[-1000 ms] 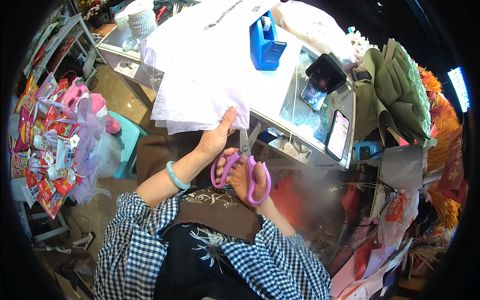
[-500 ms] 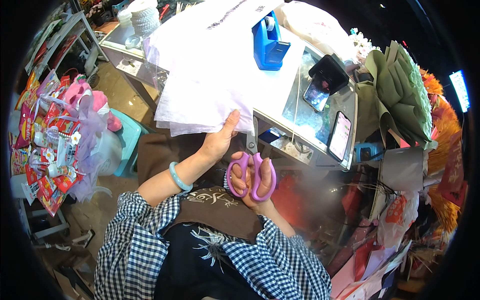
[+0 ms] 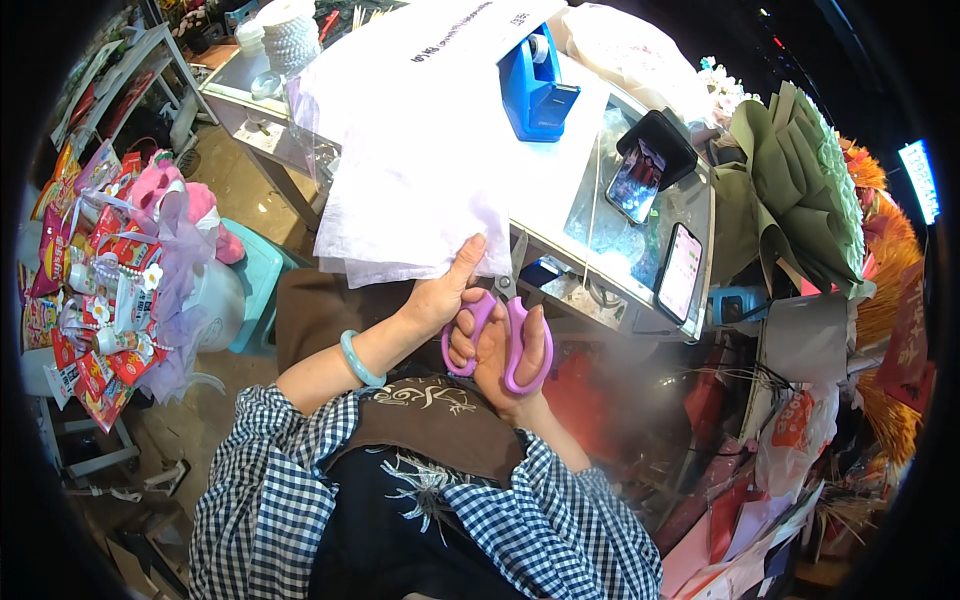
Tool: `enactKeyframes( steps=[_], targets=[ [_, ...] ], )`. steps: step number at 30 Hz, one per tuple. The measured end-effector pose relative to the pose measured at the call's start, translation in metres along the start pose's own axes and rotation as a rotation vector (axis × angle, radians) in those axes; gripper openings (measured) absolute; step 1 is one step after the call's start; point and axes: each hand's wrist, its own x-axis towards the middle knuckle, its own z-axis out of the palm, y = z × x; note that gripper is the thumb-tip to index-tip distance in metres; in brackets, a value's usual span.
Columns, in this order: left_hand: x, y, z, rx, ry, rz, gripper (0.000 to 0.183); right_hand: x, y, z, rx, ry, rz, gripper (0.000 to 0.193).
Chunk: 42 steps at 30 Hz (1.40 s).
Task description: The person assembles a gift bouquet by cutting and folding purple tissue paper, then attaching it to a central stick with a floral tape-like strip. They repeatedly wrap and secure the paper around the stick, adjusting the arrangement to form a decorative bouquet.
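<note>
My left hand (image 3: 446, 293) pinches the near right corner of a stack of thin pale lilac tissue paper (image 3: 405, 190), thumb on top. The stack drapes over the table's front edge. Just to its right, my right hand (image 3: 500, 350) has its fingers through the purple handles of a pair of scissors (image 3: 518, 340). The handles are spread, and the blades point away from me beside the paper's corner. One blade shows to the right of the sheets; part of the other is hidden behind the paper and my left hand.
On the glass-topped table stand a blue tape dispenser (image 3: 535, 90) and two phones, one (image 3: 680, 268) near the right edge. Green wrapping paper (image 3: 790, 180) rises at the right. Left are a snack bouquet (image 3: 100, 290) and a turquoise stool (image 3: 262, 285).
The scissors' handles have spread apart and the blades have parted at the paper's corner. My left hand and the paper have shifted slightly toward me.
</note>
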Motion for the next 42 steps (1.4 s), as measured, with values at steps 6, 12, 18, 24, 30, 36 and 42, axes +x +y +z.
enactKeyframes(
  steps=[6,12,18,24,30,36,42],
  targets=[
    [0.01,-0.012,-0.003,-0.069,-0.025,0.175,0.034,-0.005,0.0,-0.009,0.03,-0.038,0.025,0.071],
    [0.005,-0.007,-0.013,-0.029,-0.18,0.21,0.032,0.0,-0.001,-0.015,-0.02,-0.005,0.001,0.067],
    [-0.006,-0.003,-0.01,-0.122,-0.147,0.19,0.032,0.005,-0.003,-0.02,0.045,-0.019,0.031,0.061],
    [-0.008,-0.004,-0.02,0.0,-0.203,0.231,0.04,0.007,-0.001,-0.026,0.009,0.021,0.024,0.053],
    [-0.024,-0.006,-0.031,0.014,-0.252,0.132,0.042,0.022,-0.005,-0.027,0.111,0.036,-0.061,0.044],
    [-0.038,-0.006,-0.041,0.008,-0.227,0.073,0.039,0.036,-0.009,-0.026,0.119,0.061,-0.015,0.04],
    [-0.053,-0.003,-0.045,0.02,-0.191,0.074,0.036,0.045,-0.02,-0.016,0.032,0.053,-0.079,0.045]
  ],
)
